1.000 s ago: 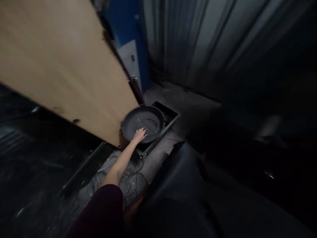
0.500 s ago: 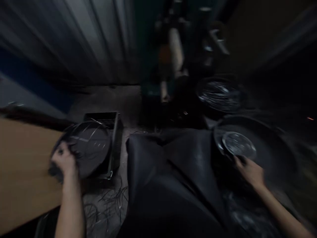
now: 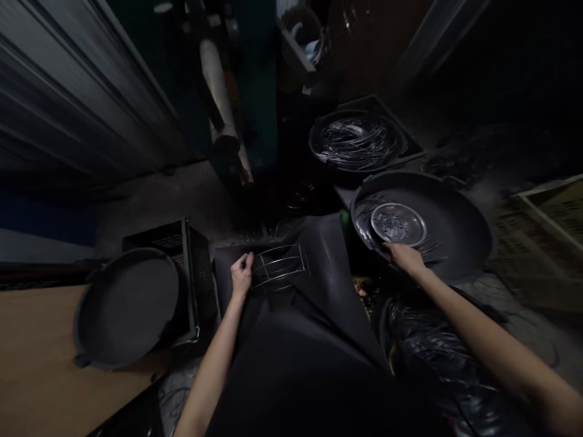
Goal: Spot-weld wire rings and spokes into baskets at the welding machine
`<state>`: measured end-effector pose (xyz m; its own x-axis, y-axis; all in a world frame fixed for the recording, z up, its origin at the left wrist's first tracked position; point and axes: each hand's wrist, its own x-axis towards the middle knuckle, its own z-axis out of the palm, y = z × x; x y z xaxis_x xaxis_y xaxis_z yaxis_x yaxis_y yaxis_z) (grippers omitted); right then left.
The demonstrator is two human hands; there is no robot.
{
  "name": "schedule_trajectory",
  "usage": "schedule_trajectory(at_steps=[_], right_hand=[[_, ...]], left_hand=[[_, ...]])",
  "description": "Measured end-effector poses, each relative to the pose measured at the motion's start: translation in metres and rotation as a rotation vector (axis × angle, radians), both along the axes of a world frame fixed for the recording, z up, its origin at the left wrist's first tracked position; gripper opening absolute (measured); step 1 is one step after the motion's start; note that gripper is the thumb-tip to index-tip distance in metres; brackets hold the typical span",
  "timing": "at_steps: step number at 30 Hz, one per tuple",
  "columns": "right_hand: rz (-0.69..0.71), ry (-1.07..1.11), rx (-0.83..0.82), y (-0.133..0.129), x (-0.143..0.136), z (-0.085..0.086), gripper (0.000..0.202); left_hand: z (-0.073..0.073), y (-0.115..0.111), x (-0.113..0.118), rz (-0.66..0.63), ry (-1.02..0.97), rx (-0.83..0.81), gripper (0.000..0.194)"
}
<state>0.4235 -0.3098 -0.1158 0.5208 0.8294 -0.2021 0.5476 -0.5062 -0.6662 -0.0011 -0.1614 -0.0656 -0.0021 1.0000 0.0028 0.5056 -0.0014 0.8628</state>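
A: What's changed w/ us?
B: Our left hand has left the empty round black pan on the black crate and now pinches the bent wire frame on the black sheet.
A: Right?
B: Right hand rests at the big black basin's rim by the small metal dish; grip unclear. View's swung right, too.

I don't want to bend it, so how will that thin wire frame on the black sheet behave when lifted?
The wire frame looks thin and open, so probably light. Its slender wires may flex. The left hand pinches one end, so the far end might sag.
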Motion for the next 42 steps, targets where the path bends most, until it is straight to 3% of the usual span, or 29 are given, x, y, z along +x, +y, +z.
schedule_trajectory(at_steps=[5, 8, 12, 15, 18, 21, 24, 27, 30, 33, 35, 39, 42], right_hand=[[0.01, 0.033, -0.016, 0.005, -0.002, 0.004, 0.035], [-0.125, 0.087, 0.017, 0.016, -0.005, 0.019, 0.028], [-0.397, 0.144, 0.271, 0.043, -0.024, 0.067, 0.012], [-0.57, 0.381, 0.444, 0.066, -0.055, 0.124, 0.019], [-0.364, 0.833, 0.53, 0.084, -0.097, 0.187, 0.028], [-0.186, 1.131, 0.426, 0.099, -0.14, 0.239, 0.035], [-0.1, 1.212, 0.384, 0.116, -0.169, 0.272, 0.039], [-0.01, 1.252, 0.414, 0.133, -0.178, 0.292, 0.037], [-0.024, 1.338, 0.446, 0.146, -0.184, 0.297, 0.04], [-0.032, 1.392, 0.433, 0.151, -0.202, 0.282, 0.036], [0.063, 1.235, 0.466, 0.147, -0.219, 0.26, 0.025], [0.363, 0.613, 0.48, 0.13, -0.241, 0.2, 0.009], [0.377, 0.622, 0.405, 0.129, -0.24, 0.168, 0.013]], left_hand=[[0.011, -0.002, -0.005, -0.028, 0.02, 0.019, 0.047], [0.015, 0.003, 0.001, -0.005, 0.059, 0.092, 0.047], [0.025, 0.006, 0.001, -0.094, 0.147, 0.119, 0.047], [0.053, -0.009, 0.004, -0.21, 0.191, 0.284, 0.046], [0.096, -0.031, 0.033, -0.457, 0.137, 0.381, 0.052], [0.13, -0.043, 0.074, -0.851, 0.014, 0.226, 0.052], [0.139, -0.045, 0.095, -1.037, -0.182, -0.039, 0.045], [0.136, -0.043, 0.087, -0.933, -0.35, -0.08, 0.041], [0.136, -0.041, 0.07, -0.802, -0.532, -0.153, 0.043], [0.138, -0.04, 0.06, -0.753, -0.532, -0.335, 0.042], [0.136, -0.036, 0.056, -0.671, -0.49, -0.332, 0.041], [0.125, -0.026, 0.031, -0.586, -0.325, -0.217, 0.047], [0.103, -0.027, -0.007, -0.56, -0.003, 0.016, 0.061]])
